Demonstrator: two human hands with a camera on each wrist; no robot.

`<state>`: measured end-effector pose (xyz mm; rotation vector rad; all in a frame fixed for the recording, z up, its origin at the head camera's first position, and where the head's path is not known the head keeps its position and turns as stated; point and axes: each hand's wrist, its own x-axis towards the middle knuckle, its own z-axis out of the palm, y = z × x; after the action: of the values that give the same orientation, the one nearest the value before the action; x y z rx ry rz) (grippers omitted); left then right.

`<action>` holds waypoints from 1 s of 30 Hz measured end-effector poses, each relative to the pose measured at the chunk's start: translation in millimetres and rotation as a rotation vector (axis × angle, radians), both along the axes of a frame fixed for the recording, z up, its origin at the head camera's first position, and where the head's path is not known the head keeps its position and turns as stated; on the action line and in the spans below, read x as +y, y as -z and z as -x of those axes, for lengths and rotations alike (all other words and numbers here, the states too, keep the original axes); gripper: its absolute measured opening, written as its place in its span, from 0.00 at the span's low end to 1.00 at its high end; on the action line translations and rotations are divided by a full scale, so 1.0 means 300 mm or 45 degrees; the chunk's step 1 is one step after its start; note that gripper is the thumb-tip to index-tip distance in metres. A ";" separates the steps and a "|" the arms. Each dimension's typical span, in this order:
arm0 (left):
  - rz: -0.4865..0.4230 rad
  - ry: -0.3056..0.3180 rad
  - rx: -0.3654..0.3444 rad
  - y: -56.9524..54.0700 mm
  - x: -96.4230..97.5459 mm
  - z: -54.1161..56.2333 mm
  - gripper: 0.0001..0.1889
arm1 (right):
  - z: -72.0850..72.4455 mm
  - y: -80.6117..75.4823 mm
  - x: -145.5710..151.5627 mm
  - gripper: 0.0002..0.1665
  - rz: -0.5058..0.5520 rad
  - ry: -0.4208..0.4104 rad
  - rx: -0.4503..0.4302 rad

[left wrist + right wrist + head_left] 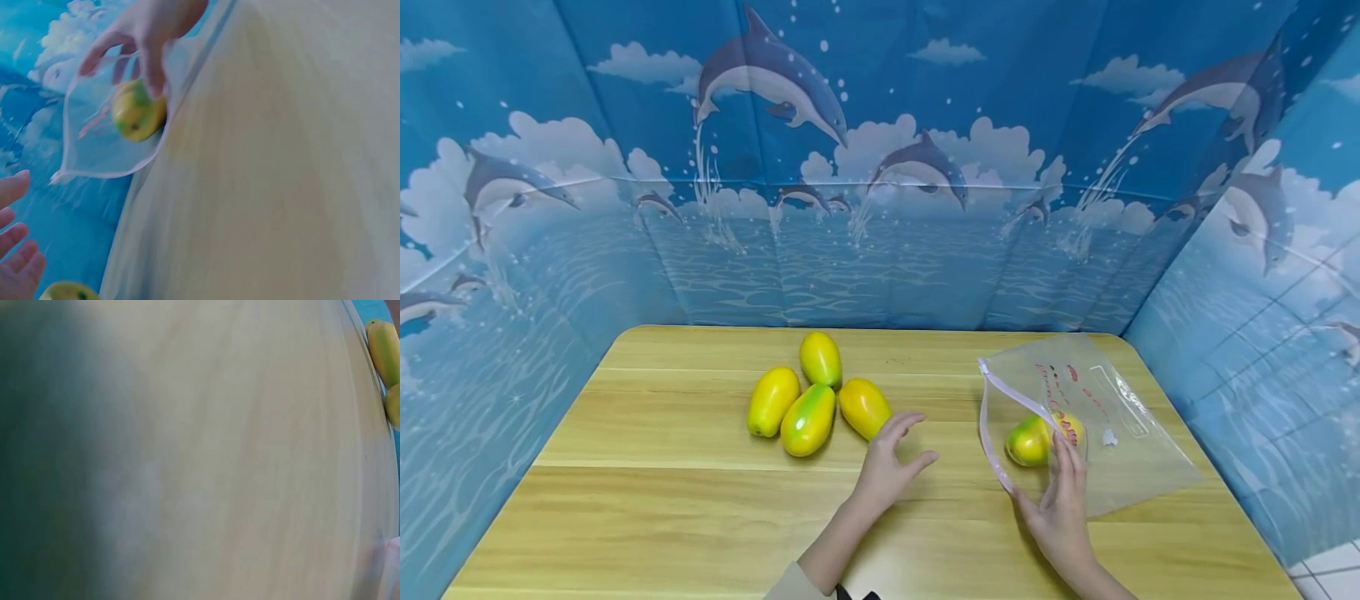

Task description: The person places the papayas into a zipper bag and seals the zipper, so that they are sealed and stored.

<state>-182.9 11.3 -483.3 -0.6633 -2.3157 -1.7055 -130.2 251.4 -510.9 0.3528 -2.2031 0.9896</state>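
In the head view my left hand (887, 467) hovers over the table with thumb and fingers apart, holding nothing. It is nearest the rightmost papaya (864, 407) of a group of smooth yellow-green ones. My right hand (1063, 517) holds the mouth of a clear plastic zip bag (1127, 467), fingers at the upper rim and thumb near the lower rim. The mouth gapes toward the left. Inside the bag lies one papaya (1028, 442), partly behind the printed film. The left wrist view shows the same bagged papaya (134, 115) under the right hand's fingers.
The other papayas, such as the far one (821, 359), stand close together left of centre on the wooden table (647, 500). Blue dolphin-print curtains (880, 250) enclose the back and sides. Most of the right wrist view is blurred tabletop.
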 end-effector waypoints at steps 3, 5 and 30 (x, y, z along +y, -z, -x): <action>-0.050 -0.068 0.027 -0.011 -0.038 0.005 0.25 | 0.000 0.000 -0.002 0.65 -0.006 0.013 -0.011; -0.068 -0.118 0.057 -0.017 -0.062 0.010 0.25 | 0.001 -0.002 -0.003 0.66 -0.016 0.018 0.000; -0.154 -0.746 0.334 -0.021 -0.394 0.063 0.25 | 0.011 0.004 -0.001 0.67 -0.030 0.009 0.057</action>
<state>-201.7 -106.9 -477.1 -0.1432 -1.9449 -1.3732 -133.7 251.1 -512.1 0.3746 -2.1757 0.9439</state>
